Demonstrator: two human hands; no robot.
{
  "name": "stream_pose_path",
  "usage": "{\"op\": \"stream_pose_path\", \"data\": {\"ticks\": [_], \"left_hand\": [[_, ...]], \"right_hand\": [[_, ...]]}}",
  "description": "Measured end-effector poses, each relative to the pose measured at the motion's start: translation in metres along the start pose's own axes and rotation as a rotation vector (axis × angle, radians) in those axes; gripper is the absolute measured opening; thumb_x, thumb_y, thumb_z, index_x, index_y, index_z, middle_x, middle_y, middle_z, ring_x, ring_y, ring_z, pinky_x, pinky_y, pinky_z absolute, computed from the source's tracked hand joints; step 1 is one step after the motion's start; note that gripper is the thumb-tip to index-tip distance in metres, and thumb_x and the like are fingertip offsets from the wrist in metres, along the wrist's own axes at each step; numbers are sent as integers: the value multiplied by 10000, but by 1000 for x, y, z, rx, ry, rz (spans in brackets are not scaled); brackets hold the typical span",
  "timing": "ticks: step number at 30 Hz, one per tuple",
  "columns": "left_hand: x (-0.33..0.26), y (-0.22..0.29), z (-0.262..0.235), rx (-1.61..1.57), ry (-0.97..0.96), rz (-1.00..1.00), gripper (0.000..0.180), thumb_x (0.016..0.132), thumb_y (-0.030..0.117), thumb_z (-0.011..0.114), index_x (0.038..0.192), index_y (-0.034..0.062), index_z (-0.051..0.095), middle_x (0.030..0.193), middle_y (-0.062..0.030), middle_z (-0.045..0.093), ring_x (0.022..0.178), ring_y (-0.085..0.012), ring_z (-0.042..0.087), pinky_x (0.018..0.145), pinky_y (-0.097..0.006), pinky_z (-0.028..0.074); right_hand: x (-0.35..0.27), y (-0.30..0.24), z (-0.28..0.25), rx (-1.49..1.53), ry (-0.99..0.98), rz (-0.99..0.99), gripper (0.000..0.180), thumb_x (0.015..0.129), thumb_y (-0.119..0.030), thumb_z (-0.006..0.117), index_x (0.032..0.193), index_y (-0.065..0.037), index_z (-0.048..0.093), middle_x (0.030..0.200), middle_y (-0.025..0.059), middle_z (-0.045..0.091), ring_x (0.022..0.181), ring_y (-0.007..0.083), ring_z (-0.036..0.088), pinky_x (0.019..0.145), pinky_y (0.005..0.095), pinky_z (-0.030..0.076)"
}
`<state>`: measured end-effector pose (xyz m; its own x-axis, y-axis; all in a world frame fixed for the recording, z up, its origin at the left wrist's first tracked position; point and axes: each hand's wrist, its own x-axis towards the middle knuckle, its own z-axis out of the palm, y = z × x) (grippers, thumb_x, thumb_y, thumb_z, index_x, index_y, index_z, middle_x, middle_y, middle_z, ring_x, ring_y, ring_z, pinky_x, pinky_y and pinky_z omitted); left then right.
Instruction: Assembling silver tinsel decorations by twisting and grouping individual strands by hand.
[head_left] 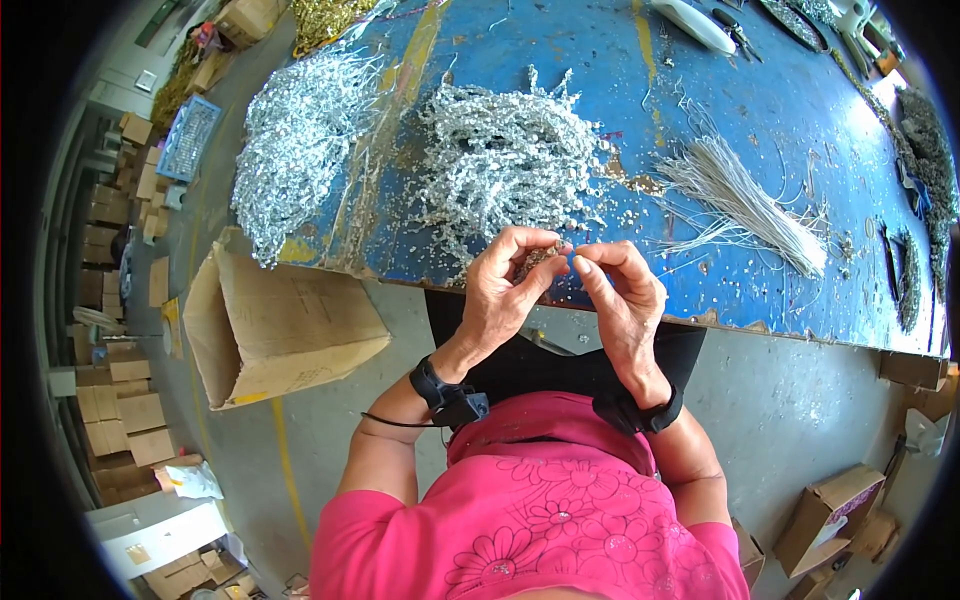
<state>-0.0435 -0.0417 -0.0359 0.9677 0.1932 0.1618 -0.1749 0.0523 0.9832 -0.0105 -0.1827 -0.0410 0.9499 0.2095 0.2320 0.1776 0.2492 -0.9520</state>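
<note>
- Head view: the left hand point(500, 290) and the right hand point(622, 300) meet just above the near edge of the blue bench point(700, 110), fingertips almost touching.
- The left hand pinches a small silvery glitter sprig point(540, 258) between thumb and fingers; the right hand's thumb and forefinger are pressed together at the sprig's end, though whether they grip a wire there is too small to tell.
- Judged from this pose, the work goes best with the sprig held steady in the left hand while the right fingertips do the fine twisting, kept close over the bench so loose bits fall on it.
- Behind the hands lies a heap of silver glitter sprigs point(500, 150); a second, longer heap point(295, 140) lies further left and hangs over the bench edge.
- To the right, a bundle of thin white wires point(745, 200) lies fanned on the bench, well apart from the hands.
- An open brown cardboard box point(270, 320) stands on the floor just below the bench's left corner, plain-sided, its mouth turned to the left.
- Stacks of brown cartons point(120, 400) line the far left; a blue crate point(188, 138) sits above them.
- A smaller open carton point(825, 515) with a coloured patch inside lies on the floor at lower right.
</note>
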Motion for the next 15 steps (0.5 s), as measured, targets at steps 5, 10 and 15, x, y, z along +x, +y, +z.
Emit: {"op": "stream_pose_path", "data": {"ticks": [5, 10, 15], "left_hand": [[-4, -5, -4, 95, -24, 7, 198, 853, -6, 644, 1035, 17, 568, 925, -34, 622, 798, -73, 613, 693, -199, 504], [3, 0, -1, 126, -97, 106, 189, 852, 8, 646, 1028, 14, 580, 937, -44, 618, 831, -68, 578, 707, -195, 477], [9, 6, -12, 32, -140, -83, 151, 916, 78, 585, 1055, 20, 596, 920, -23, 632, 833, -56, 580, 713, -196, 483]], "right_hand": [[-2, 1, 3, 36, 46, 87, 121, 839, -50, 679, 950, -13, 643, 860, 22, 646, 765, 74, 580, 720, 213, 470], [4, 3, 0, 70, 19, 166, 111, 835, -61, 688, 928, -19, 645, 831, 12, 644, 752, 65, 572, 699, 213, 474], [6, 1, 3, -72, -10, 129, 136, 826, -92, 707, 906, -6, 639, 809, 21, 644, 729, 67, 570, 678, 213, 475]]}}
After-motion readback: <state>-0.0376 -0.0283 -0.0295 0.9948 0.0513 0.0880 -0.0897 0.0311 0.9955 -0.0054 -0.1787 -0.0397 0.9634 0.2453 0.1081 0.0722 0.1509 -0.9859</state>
